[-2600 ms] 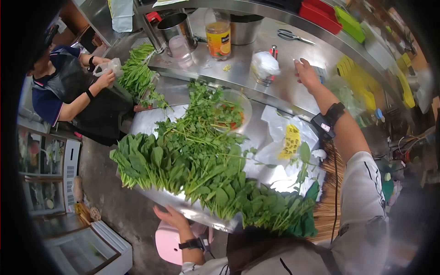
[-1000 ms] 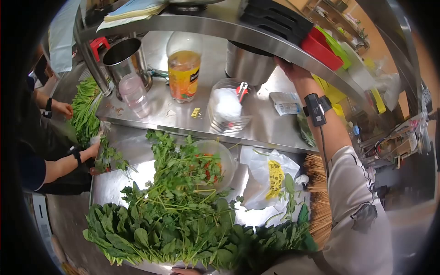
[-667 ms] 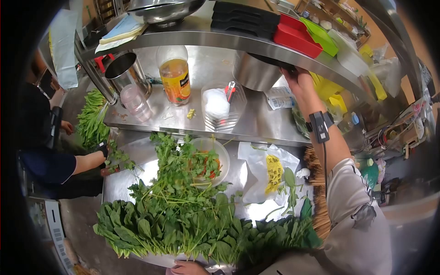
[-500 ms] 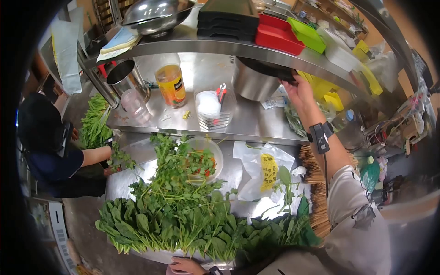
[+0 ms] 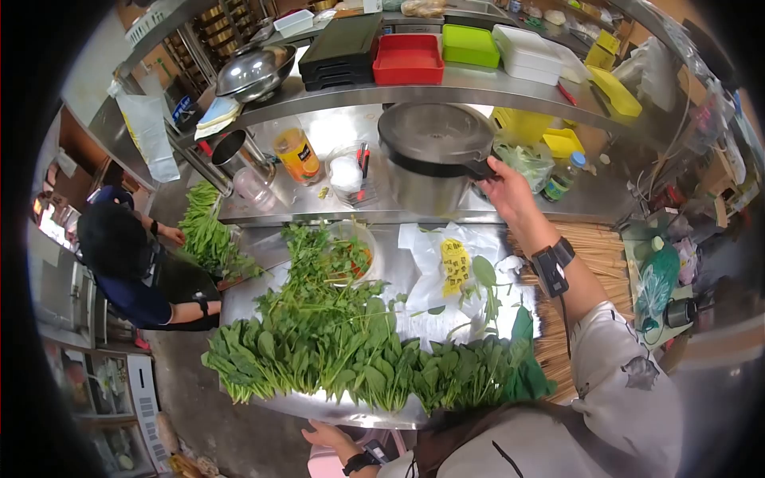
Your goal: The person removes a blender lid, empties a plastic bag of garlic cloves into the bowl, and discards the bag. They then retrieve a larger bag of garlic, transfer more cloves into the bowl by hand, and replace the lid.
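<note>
My right hand point(image 5: 508, 187) is closed on the black side handle of a steel pot point(image 5: 430, 190), whose dark-rimmed lid point(image 5: 430, 131) is on. The pot is at the front of the raised steel ledge, partly out from under the upper shelf. Below the table's front edge, my left hand point(image 5: 325, 435) is empty with its fingers apart, near a pink object point(image 5: 323, 464). Between my hands lie a long row of leafy greens point(image 5: 343, 358), a heap of cilantro point(image 5: 307, 291) and a white plastic bag point(image 5: 422, 267) with yellow print.
A juice bottle point(image 5: 295, 157), a steel container point(image 5: 235, 151) and a green-labelled bottle point(image 5: 564, 179) stand on the ledge. Overhead, the shelf holds a red tray point(image 5: 408, 68) and a green tray point(image 5: 470, 48). Bundled sticks point(image 5: 594, 271) lie right. A co-worker point(image 5: 131, 263) handles greens at left.
My right hand has brought the pot forward from under the shelf, so its lid shows. My left hand has come off the table edge and its fingers spread. The camera view has shifted.
</note>
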Tool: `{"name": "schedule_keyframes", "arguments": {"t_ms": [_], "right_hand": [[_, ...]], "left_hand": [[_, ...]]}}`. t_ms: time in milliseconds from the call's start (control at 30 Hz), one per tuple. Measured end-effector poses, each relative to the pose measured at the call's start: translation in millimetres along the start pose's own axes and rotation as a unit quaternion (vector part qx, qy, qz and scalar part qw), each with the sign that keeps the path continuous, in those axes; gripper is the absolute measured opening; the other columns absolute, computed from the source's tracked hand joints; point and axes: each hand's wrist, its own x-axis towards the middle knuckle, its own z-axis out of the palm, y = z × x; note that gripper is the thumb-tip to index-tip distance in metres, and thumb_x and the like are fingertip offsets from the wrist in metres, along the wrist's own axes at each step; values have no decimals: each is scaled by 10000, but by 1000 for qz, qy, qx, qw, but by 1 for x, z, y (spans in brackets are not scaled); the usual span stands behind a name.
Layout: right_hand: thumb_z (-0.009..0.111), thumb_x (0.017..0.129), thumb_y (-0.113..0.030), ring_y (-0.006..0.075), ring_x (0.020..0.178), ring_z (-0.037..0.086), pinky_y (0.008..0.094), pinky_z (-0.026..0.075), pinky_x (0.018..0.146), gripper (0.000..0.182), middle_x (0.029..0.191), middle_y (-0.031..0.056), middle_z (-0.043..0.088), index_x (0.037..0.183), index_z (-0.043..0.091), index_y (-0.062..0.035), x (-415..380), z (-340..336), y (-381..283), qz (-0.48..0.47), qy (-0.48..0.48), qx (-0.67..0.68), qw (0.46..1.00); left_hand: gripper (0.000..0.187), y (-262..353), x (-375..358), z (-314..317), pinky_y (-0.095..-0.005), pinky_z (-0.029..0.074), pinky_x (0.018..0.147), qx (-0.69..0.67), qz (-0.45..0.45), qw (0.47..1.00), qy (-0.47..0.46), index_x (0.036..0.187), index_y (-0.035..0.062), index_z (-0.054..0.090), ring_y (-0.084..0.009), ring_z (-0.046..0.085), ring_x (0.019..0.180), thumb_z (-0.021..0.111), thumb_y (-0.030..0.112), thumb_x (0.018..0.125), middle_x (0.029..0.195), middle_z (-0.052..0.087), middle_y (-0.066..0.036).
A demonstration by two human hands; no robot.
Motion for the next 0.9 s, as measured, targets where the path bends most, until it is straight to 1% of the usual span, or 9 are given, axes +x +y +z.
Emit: {"name": "schedule_keyframes", "arguments": {"t_ms": [100,167,267,367,533,700,767,833,900], "right_hand": [[525,876,-144,164,844,575,280,475,737,153,915,67,597,919,563,-1,-34,-11,-6,7,-1,2,1000],[538,871,-146,158,844,576,284,476,745,140,918,63,597,897,558,-10,-63,-19,-15,20,-2,-12,1000],[554,865,-163,149,864,574,295,461,787,142,925,57,598,901,549,-27,-113,-28,-27,26,-11,-8,1000],[564,861,-174,135,870,571,306,454,810,142,950,36,595,920,536,-48,-167,-48,-43,47,-15,-21,999],[573,857,-171,125,827,585,306,501,741,129,917,44,596,901,535,-56,-267,-100,-77,77,-21,-15,997],[666,798,-243,82,649,540,234,461,571,208,725,9,560,788,558,-66,-363,-166,-107,92,6,-83,992],[683,786,-226,79,581,512,241,437,503,258,671,9,523,742,503,-47,-400,-197,-111,43,-3,-148,988],[649,819,-220,56,673,472,212,399,594,221,712,-30,487,908,570,-34,-436,-223,-126,48,5,-200,979],[645,821,-218,58,683,461,215,389,599,233,729,-23,473,915,562,-22,-464,-251,-129,28,25,-217,975]], "left_hand": [[559,52,-43,-15,-408,444,891,-17,6,999,-38,1307,-53,261,-342,417,1153,513,179,866,1330,312,-227],[487,44,-38,-23,-394,408,916,11,112,993,-40,1288,-23,321,-316,418,1158,502,136,864,1324,347,-182],[446,103,-89,-26,-382,380,933,-29,202,970,-129,1279,-10,344,-294,421,1155,482,96,869,1302,377,-177],[430,140,-136,-26,-363,374,931,-121,182,924,-313,1284,2,342,-272,418,1161,470,98,885,1283,396,-183],[501,192,-257,-39,-360,385,912,-124,73,758,-637,1317,26,308,-285,419,1183,446,309,927,1317,382,-191],[678,155,-356,-40,-511,339,927,-71,11,646,-760,1375,121,209,-334,381,1205,367,555,878,1378,296,-172],[619,141,-395,-57,-486,385,895,-40,-2,625,-780,1333,95,288,-312,430,1166,422,497,881,1331,368,-159],[556,116,-419,-64,-460,420,866,24,8,624,-781,1278,62,353,-295,471,1124,482,421,874,1277,427,-148],[494,102,-441,-70,-435,456,824,60,-1,628,-776,1238,32,386,-280,503,1072,533,315,860,1222,466,-143]]}}
